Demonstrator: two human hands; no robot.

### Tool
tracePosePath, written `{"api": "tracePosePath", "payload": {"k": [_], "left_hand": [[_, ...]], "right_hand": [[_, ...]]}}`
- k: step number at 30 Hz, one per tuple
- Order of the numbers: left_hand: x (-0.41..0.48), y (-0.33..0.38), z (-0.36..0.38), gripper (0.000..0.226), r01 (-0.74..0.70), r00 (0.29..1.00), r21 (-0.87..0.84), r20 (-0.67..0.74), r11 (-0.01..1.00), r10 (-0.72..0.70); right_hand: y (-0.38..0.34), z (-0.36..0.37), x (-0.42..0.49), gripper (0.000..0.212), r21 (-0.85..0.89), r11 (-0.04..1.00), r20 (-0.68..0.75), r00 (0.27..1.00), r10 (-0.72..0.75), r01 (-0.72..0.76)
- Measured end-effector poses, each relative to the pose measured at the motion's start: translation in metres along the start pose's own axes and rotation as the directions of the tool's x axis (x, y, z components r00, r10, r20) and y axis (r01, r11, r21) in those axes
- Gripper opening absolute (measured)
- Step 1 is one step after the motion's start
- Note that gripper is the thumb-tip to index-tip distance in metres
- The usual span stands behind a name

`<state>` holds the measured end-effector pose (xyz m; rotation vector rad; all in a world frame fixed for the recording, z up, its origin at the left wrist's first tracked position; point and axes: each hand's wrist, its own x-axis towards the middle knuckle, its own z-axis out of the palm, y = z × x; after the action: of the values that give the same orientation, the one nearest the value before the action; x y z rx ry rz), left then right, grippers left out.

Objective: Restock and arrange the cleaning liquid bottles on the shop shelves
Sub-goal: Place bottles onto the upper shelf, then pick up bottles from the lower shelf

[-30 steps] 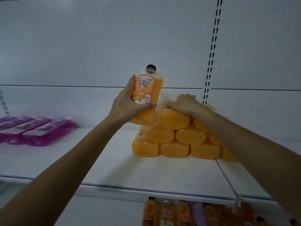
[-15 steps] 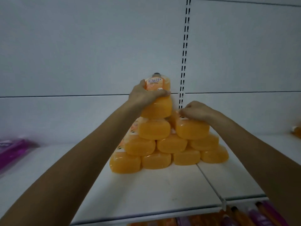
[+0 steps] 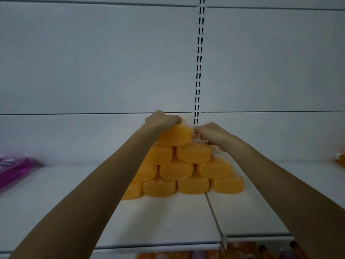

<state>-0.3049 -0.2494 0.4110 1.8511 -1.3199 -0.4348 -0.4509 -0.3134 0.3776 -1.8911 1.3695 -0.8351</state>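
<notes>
Shop shelf [image 3: 177,221], back edge: left hand [image 3: 162,119] curls its fingers over the top orange bottle [image 3: 175,136], capping the pyramid [image 3: 176,170]; right hand [image 3: 211,132] curls its fingers on a second-row bottle [image 3: 194,153], probably bracing it.

Orange stack on white.
The orange bottles [image 3: 176,170] are a uniform translucent amber; the shelf [image 3: 168,217] and back panel [image 3: 93,62] are plain white, the upright strip [image 3: 199,62] dotted with paired black slots; the purple bottles [image 3: 13,169] are magenta.

Glossy translucent orange plastic bottles [image 3: 176,170] at centre frame; matt white painted metal shelf [image 3: 168,217] beneath; shiny purple plastic bottles [image 3: 13,169] at left.
</notes>
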Motion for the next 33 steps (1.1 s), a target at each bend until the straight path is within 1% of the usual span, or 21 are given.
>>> {"api": "tracePosePath", "payload": {"k": [2, 3, 4, 5, 6, 7, 9, 13, 15, 18, 20, 25, 29, 33], "left_hand": [[-0.004, -0.001, 0.007, 0.053, -0.031, 0.986, -0.018, -0.163, 0.999, 0.028], [-0.008, -0.002, 0.008, 0.050, -0.080, 0.964, 0.012, -0.255, 0.997, 0.080], [-0.013, -0.001, 0.009, 0.049, -0.152, 0.932, 0.062, -0.323, 0.986, 0.164], [-0.019, 0.001, 0.009, 0.046, -0.242, 0.893, 0.114, -0.362, 0.963, 0.268], [-0.027, 0.005, 0.009, 0.044, -0.333, 0.856, 0.159, -0.362, 0.929, 0.369], [-0.036, 0.011, 0.008, 0.042, -0.415, 0.823, 0.191, -0.338, 0.889, 0.457], [-0.054, 0.022, 0.013, 0.041, -0.507, 0.790, 0.219, -0.268, 0.834, 0.551], [-0.088, 0.029, 0.041, 0.039, -0.547, 0.797, 0.184, -0.184, 0.817, 0.575], [-0.100, 0.029, 0.061, 0.039, -0.565, 0.794, 0.188, -0.142, 0.803, 0.591], [-0.115, 0.038, 0.092, 0.040, -0.594, 0.796, 0.123, -0.050, 0.795, 0.603], [-0.126, 0.052, 0.112, 0.040, -0.620, 0.784, 0.062, 0.005, 0.782, 0.621], [-0.159, 0.078, 0.168, 0.038, -0.685, 0.711, -0.051, 0.167, 0.727, 0.683], [-0.191, 0.076, 0.208, 0.036, -0.663, 0.673, -0.179, 0.283, 0.727, 0.684], [-0.222, 0.059, 0.245, 0.034, -0.663, 0.614, -0.249, 0.358, 0.706, 0.703]], "right_hand": [[0.006, -0.001, -0.003, 0.042, 0.026, 0.999, -0.008, 1.000, -0.026, 0.027], [0.009, -0.002, -0.004, 0.040, 0.051, 0.998, -0.023, 0.999, -0.041, 0.042], [0.012, -0.003, -0.005, 0.036, 0.079, 0.995, -0.047, 0.997, -0.053, 0.057], [0.015, -0.005, -0.006, 0.031, 0.101, 0.992, -0.078, 0.995, -0.067, 0.075], [0.017, -0.008, -0.009, 0.028, 0.108, 0.990, -0.111, 0.990, -0.083, 0.095], [0.020, -0.012, -0.011, 0.031, 0.102, 0.988, -0.143, 0.985, -0.100, 0.115], [0.029, -0.021, -0.019, 0.045, 0.066, 0.989, -0.191, 0.975, -0.117, 0.131], [0.051, -0.044, -0.043, 0.055, -0.044, 0.986, -0.263, 0.951, -0.165, 0.159], [0.066, -0.058, -0.059, 0.056, -0.068, 0.987, -0.284, 0.946, -0.157, 0.144], [0.098, -0.086, -0.088, 0.057, -0.075, 0.994, -0.321, 0.942, -0.094, 0.074], [0.121, -0.112, -0.108, 0.057, -0.081, 0.997, -0.376, 0.926, -0.046, 0.017], [0.175, -0.173, -0.174, 0.057, -0.087, 0.983, -0.519, 0.850, 0.092, -0.160], [0.212, -0.196, -0.232, 0.056, -0.089, 0.946, -0.573, 0.793, 0.207, -0.311], [0.247, -0.202, -0.278, 0.053, -0.071, 0.915, -0.603, 0.748, 0.278, -0.397]]}}
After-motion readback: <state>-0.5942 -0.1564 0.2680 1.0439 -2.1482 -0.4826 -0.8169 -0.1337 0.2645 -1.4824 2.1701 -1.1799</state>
